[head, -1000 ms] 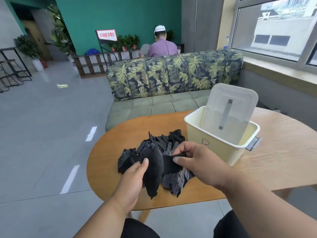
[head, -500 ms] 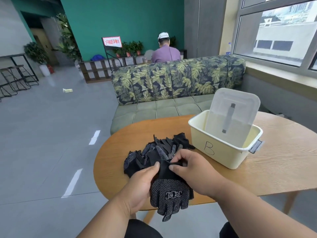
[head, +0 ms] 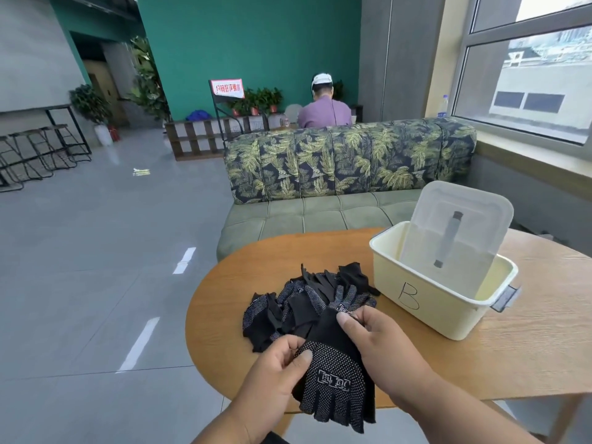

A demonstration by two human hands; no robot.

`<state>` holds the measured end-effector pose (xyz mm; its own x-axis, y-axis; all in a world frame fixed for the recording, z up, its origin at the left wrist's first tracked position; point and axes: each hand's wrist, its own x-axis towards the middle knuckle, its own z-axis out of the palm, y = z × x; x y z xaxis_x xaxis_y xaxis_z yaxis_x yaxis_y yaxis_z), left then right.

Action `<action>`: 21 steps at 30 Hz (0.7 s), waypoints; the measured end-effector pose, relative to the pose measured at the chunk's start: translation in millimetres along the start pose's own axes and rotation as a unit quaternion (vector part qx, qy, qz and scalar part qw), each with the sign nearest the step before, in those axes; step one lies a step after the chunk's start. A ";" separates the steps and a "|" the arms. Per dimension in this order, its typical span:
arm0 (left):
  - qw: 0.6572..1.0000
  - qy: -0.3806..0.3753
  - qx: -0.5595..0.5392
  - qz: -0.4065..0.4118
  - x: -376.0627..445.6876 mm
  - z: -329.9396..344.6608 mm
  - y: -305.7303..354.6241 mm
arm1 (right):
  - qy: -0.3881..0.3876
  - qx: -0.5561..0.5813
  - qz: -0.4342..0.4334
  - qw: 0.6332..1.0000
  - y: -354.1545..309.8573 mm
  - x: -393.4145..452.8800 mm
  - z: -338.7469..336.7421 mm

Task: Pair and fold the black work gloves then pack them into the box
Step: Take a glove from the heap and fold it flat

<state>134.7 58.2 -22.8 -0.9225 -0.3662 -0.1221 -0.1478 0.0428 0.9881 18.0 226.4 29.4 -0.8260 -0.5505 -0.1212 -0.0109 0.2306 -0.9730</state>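
A heap of black dotted work gloves [head: 304, 299] lies on the round wooden table [head: 480, 357]. In front of it I hold up one black glove [head: 336, 379], fingers hanging down over the table's near edge, a white logo on its dotted face. My left hand [head: 275, 376] pinches its left side. My right hand [head: 381, 344] pinches the cuff at the top right. The cream box [head: 426, 306] marked "B" stands to the right of the heap, open, with its clear lid [head: 455, 232] leaning inside it.
Behind the table is a green sofa [head: 320, 216] with a leaf-print back. A person in a purple shirt [head: 323, 113] sits beyond it, facing away. Grey floor lies to the left. A window ledge runs along the right wall.
I have pulled one glove out of the heap towards me and turned its dotted logo side up. Both hands came nearer the table's front edge. The view tilted upward.
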 end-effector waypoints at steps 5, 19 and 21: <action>0.995 0.046 -0.087 -0.019 -1.3 8.6 0.8 | 0.016 -0.003 -0.021 1.000 5.1 -3.7 -3.2; 0.955 0.119 -0.270 -0.027 2.8 14.2 12.8 | 0.023 -0.132 -0.122 0.983 9.3 -14.8 -12.9; 0.954 0.108 -0.279 -0.026 0.0 13.7 16.7 | 0.036 -0.181 -0.131 0.974 9.4 -15.5 -13.0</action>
<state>127.4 71.6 -7.6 -0.8153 -0.5397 -0.2096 0.0765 -0.4593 0.8850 23.4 247.5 24.7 -0.8049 -0.5746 0.1483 -0.4143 0.3651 -0.8337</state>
